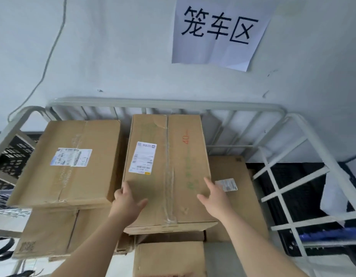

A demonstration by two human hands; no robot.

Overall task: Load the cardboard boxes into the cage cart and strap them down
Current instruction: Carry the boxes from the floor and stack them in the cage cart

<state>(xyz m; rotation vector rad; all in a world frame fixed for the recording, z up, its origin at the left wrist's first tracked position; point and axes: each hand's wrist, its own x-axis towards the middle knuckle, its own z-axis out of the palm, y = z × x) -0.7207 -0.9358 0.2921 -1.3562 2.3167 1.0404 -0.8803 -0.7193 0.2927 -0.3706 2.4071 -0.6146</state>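
A white metal cage cart [277, 110] stands against the wall with several cardboard boxes stacked inside. The middle box [167, 156], taped along its top and bearing a white label, lies on top of lower boxes. My left hand [126, 202] rests on its near left edge, fingers over the side. My right hand [213, 194] lies flat on its near right corner with straight fingers. A second top box [73, 162] sits to the left, and a lower box [235, 188] sits to the right. Another box [169, 258] stands lowest at the front.
A paper sign [219, 31] hangs on the wall above the cart. Black plastic crates [15, 154] stand left of the cart, and dark crates [305, 188] show through the right side grid. A grey cable [53, 47] runs down the wall.
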